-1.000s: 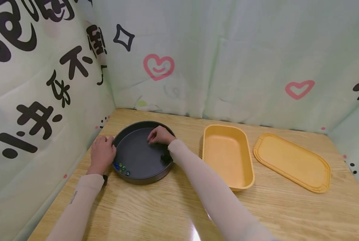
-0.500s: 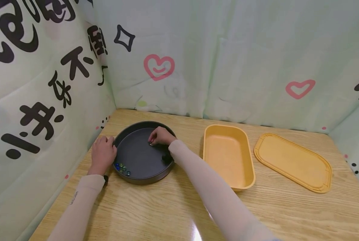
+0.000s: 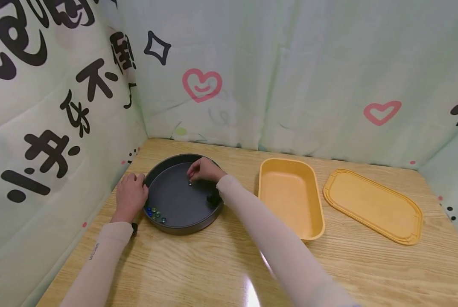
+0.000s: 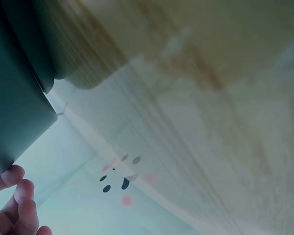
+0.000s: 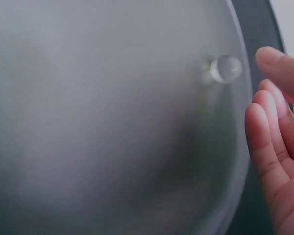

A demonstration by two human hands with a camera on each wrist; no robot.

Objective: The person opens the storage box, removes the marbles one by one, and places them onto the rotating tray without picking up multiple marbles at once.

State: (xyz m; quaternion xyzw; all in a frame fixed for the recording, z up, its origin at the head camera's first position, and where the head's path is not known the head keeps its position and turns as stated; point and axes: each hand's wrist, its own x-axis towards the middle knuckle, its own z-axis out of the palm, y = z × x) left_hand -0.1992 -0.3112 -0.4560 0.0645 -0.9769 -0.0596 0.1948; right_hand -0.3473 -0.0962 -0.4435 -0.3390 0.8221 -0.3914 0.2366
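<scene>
A round dark grey pan (image 3: 179, 200) stands on the table's left part. My left hand (image 3: 132, 194) holds its left rim; the left wrist view shows fingertips (image 4: 13, 175) against the pan's outer wall. Over the pan's far right part is my right hand (image 3: 205, 169), thumb and fingers apart. A clear marble (image 5: 226, 68) lies on the pan floor just beyond its fingertips, also visible as a small marble (image 3: 190, 183) in the head view. Several blue and green marbles (image 3: 156, 214) sit together along the pan's near left wall.
A yellow rectangular tub (image 3: 290, 196) stands right of the pan, partly behind the right sleeve. Farther right lies a flat yellow lid (image 3: 372, 207). A printed curtain (image 3: 309, 85) borders the wooden table (image 3: 182, 268) at the back and left.
The clear marble has come into view below my right fingertips, which have let it go and risen slightly. My left hand and the other marbles stay in place.
</scene>
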